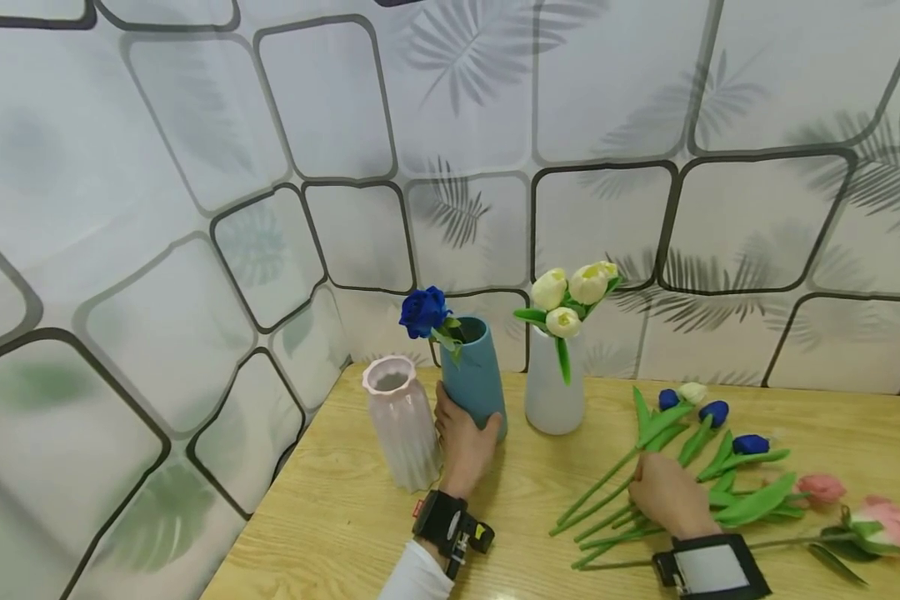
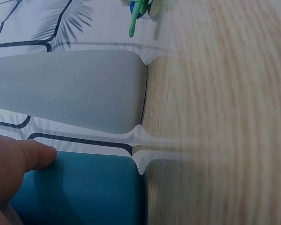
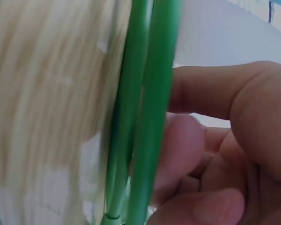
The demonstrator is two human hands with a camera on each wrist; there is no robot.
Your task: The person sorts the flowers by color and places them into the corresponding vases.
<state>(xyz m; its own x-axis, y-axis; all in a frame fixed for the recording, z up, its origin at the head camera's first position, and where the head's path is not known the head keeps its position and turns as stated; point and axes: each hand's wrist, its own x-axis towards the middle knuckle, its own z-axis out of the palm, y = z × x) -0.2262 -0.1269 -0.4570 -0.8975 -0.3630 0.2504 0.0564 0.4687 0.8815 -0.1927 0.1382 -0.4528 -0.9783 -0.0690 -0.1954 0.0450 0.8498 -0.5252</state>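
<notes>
My left hand (image 1: pixel 465 446) grips the lower part of a blue vase (image 1: pixel 476 375), thumb on its right side, and the vase leans a little. A blue rose (image 1: pixel 423 312) stands in it, its bloom over the left rim. In the left wrist view a fingertip (image 2: pixel 49 156) presses the vase's side. To the right, my right hand (image 1: pixel 667 496) is low among artificial tulips lying on the table, with blue blooms (image 1: pixel 714 413). Its curled fingers are at a green tulip stem (image 3: pixel 152 108) in the right wrist view, one finger passing behind it.
A pale pink fluted vase (image 1: pixel 405 425) stands left of the left hand. A white vase (image 1: pixel 555 396) holding cream tulips (image 1: pixel 549 288) stands at the back. Pink tulip (image 1: pixel 821 488) and pink rose (image 1: pixel 888 529) lie at the right of the wooden table (image 1: pixel 322 508). Patterned cloth (image 1: pixel 465 83) hangs behind.
</notes>
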